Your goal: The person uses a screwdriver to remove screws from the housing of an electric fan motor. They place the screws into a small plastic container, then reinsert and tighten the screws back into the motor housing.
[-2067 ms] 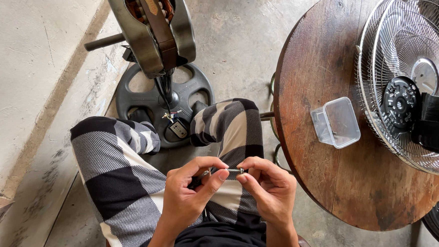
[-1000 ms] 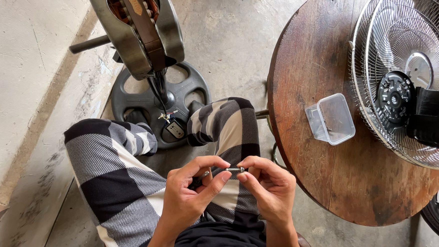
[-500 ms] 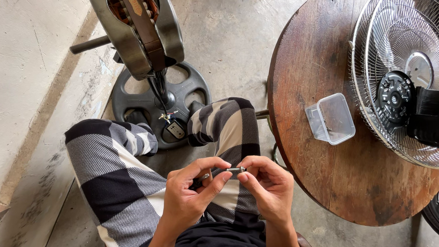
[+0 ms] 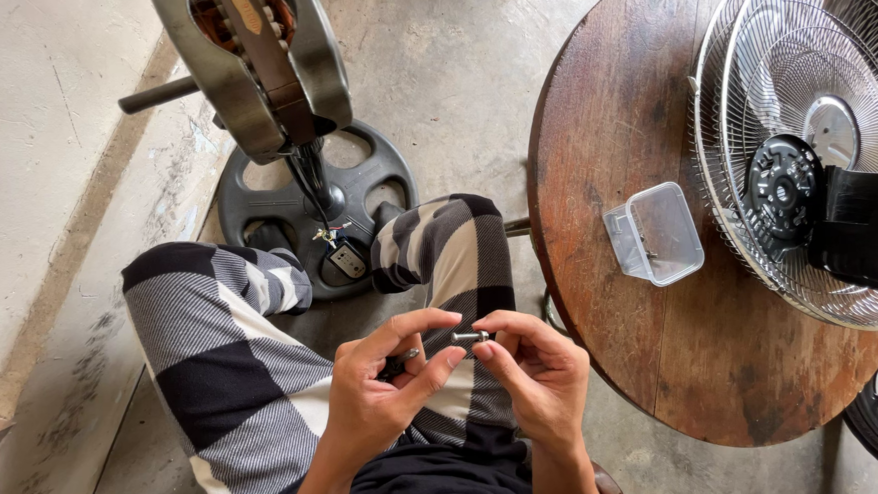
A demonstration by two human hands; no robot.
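- Seen from above: a seated person in checked black, grey and white trousers works with both hands over their lap.
- The left hand (image 4: pixel 381 385) and right hand (image 4: pixel 535 367) meet at the fingertips, pinching a small metal screw (image 4: pixel 471 337) between them. It lies level, probably so that both ends can be gripped and turned.
- The left hand is curled narrow, thumb and forefinger closed on the screw's left end; a second small dark metal piece (image 4: pixel 397 361) seems to be tucked under its fingers, though it is too small to tell what it is.
- The right hand is closed too, its thumb and forefinger tips nipping the screw's right end.
- To the right stands a round wooden table (image 4: pixel 612 108), its top worn reddish brown and scratched.
- On the table, within easy reach, sits a small clear plastic box (image 4: pixel 654 234), open-topped with rounded corners, likely there to keep small parts together.
- A domed wire fan guard (image 4: pixel 799 48) lies on the table's far right, thin bright metal ribs around a black motor hub (image 4: pixel 781 189).
- Ahead, on the bare concrete floor, a round black fan base (image 4: pixel 256 201) with cut-out holes carries a grey metal housing (image 4: pixel 249 61), with loose wires hanging below.
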